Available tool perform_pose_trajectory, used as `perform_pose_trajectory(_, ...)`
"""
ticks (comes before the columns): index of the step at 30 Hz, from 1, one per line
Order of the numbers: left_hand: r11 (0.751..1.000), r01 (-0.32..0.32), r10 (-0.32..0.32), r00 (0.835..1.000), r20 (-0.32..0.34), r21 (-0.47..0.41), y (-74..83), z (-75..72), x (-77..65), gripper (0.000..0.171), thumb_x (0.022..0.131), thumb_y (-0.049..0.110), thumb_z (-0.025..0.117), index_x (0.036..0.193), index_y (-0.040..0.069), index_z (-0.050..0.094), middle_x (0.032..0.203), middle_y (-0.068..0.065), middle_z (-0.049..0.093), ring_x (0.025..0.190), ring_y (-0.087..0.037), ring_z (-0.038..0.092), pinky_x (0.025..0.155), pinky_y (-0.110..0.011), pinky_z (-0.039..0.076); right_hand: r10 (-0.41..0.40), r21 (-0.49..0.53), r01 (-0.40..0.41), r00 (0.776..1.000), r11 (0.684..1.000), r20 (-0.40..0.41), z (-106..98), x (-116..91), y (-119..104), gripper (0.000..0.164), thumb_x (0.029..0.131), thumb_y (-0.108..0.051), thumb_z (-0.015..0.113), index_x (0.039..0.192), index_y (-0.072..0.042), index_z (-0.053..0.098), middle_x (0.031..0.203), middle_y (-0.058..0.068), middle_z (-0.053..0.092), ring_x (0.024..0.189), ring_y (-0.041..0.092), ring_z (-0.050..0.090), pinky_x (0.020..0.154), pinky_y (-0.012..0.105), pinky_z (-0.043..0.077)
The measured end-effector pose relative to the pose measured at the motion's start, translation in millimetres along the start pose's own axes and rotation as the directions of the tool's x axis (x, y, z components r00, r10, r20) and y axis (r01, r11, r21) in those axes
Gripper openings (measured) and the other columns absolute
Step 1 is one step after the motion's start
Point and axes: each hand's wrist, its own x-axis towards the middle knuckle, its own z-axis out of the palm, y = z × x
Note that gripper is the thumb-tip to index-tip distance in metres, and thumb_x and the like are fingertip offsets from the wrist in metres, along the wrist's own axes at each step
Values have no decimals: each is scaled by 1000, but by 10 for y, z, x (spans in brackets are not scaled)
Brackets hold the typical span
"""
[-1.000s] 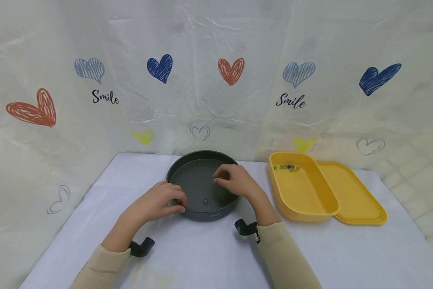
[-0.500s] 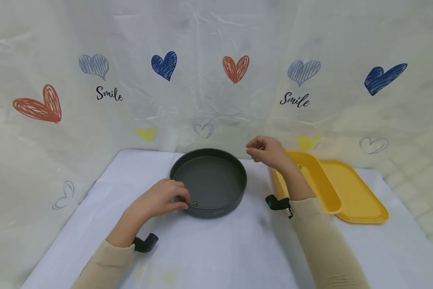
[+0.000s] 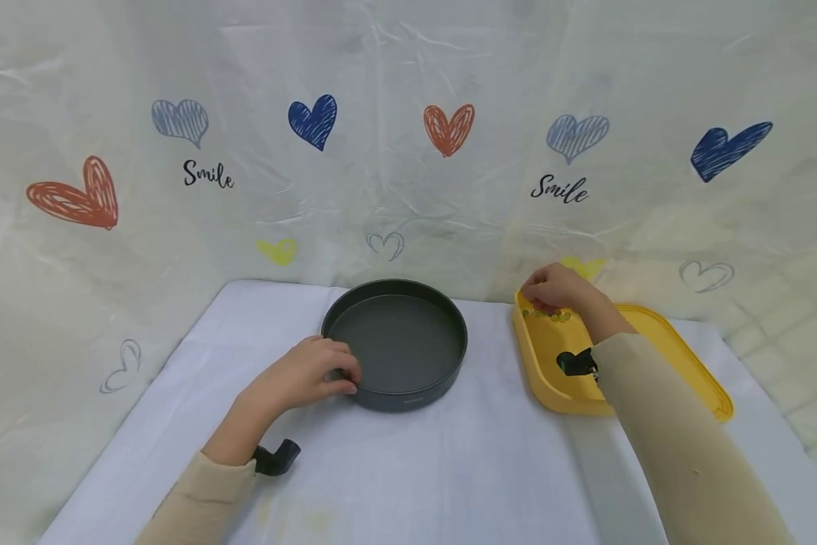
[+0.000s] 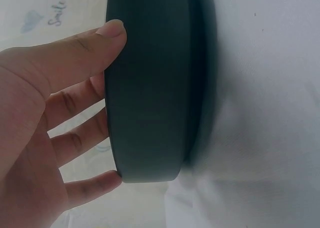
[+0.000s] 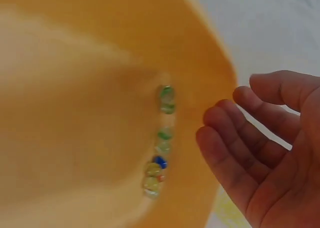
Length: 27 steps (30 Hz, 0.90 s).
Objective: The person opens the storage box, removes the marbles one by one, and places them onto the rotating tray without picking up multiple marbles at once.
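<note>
the right hand [image 3: 559, 289] is hanging over the far-left corner of the deep, yellow, rounded plastic box [image 3: 563, 401], its fingers loosely bent and holding nothing that is showing. small, round, glassy marbles [image 5: 152, 183] are lying in the box, lining up along its far end. for placing pieces like these, the person is probably doing best by bringing the fingertips low before parting them, so that nothing is bouncing or rolling away. the left hand [image 3: 316, 372] is pinching the near-left rim of the round, dark grey pan [image 3: 397, 341], thumb outside, fingers beyond the rim; a light, steady hold is likely preventing sliding.

one pan, one box and one flat yellow lid [image 3: 667, 341], to the box's right, are sharing the white-covered table [image 3: 449, 469]. at least eight marbles are showing: four greenish, two yellowish, one blue, one pale; a reddish speck is too blurred to tell. none is showing in the pan, though its near wall is hiding some floor.
</note>
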Motion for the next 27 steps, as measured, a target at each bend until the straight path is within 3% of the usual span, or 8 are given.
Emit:
perform_pose_trajectory(5, 1000, 1, -1, 1000, -2, -1, -10, 12, -2, 10, 84, 28, 82, 89, 31, 74, 87, 23, 61, 85, -5, 60, 86, -37, 45, 46, 4, -47, 991, 999, 124, 80, 88, 204, 33, 100, -16, 54, 123, 9, 57, 85, 11, 62, 74, 22, 60, 79, 41, 58)
perform_pose_trajectory(11, 1000, 10, -10, 1000, 13, -9, -8, 42, -7, 10, 84, 29, 81, 89, 31, 73, 88, 23, 62, 87, -8, 62, 87, -39, 45, 96, 20, -106, 959, 994, 266, 185, 97, 302, 39, 99, -15, 50, 131, 5, 47, 100, 13, 57, 90, 26, 56, 86, 40, 52)
perform_pose_trajectory(17, 1000, 18, -18, 1000, 9, -4, -8, 56, 0, 11, 84, 30, 81, 87, 33, 71, 86, 23, 60, 86, -11, 61, 89, -41, 43, 98, 31, -110, 958, 993, 268, 229, 104, 320, 35, 95, -8, 51, 127, 6, 48, 97, 13, 53, 86, 27, 54, 80, 39, 50)
perform_pose_trajectory(22, 1000, 20, -20, 1000, 14, -10, -12, 54, 0, 11, 84, 29, 81, 88, 33, 71, 87, 23, 60, 87, -12, 61, 91, -44, 43, 99, 10, -107, 951, 994, 293, 262, 100, 279, 29, 92, -3, 52, 120, 4, 51, 91, 10, 56, 85, 28, 58, 83, 41, 53)
perform_pose_trajectory(27, 1000, 25, -24, 1000, 14, -3, -6, 35, 2, 11, 84, 29, 81, 89, 32, 72, 87, 23, 60, 87, -11, 61, 91, -43, 43, 109, -19, -109, 944, 994, 311, 304, 70, 219, 40, 89, 4, 57, 128, 8, 52, 104, 15, 62, 83, 23, 66, 86, 42, 57)
